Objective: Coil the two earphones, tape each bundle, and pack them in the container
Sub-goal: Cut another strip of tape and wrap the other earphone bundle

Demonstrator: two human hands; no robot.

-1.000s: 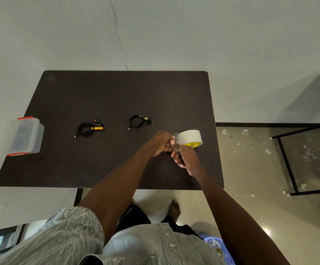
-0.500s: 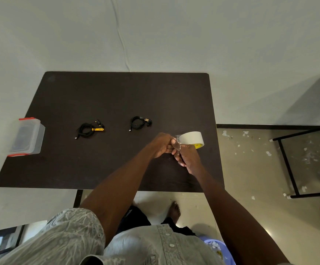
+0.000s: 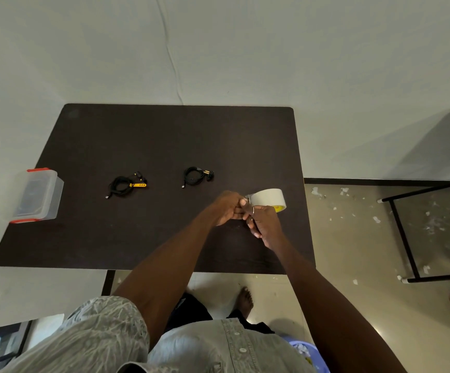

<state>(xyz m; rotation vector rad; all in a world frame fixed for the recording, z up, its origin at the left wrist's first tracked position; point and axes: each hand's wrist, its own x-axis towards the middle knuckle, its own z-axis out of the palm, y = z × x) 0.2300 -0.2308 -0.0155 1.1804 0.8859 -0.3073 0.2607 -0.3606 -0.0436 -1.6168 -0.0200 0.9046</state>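
Both my hands are bunched together near the right edge of the dark counter (image 3: 164, 135), working at the tape roll (image 3: 268, 197); my left hand (image 3: 226, 208) has its fingers curled in, pinching what looks like the free end of the tape right at the roll's near rim, though the end itself is too small to make out for sure; my right hand (image 3: 265, 224) is curled too, steadying the roll from my side, and something thin and metallic glints between its fingers — a blade or small scissors, I cannot tell which; the two earphones are already coiled and lying untaped on the counter, the left earphone bundle (image 3: 125, 183) with its yellow remote, the right earphone bundle (image 3: 195, 175) nearer my hands, both well apart from the tape; the clear container (image 3: 36, 195) with red clips sits at the far left edge, lid on as far as I can judge; so I reckon I am pulling off a strip for the first bundle; the risks from here: the strip folds and sticks to itself as it comes free, or it tears crooked if I tug sideways; and those loose coils could spring open when I lift one.
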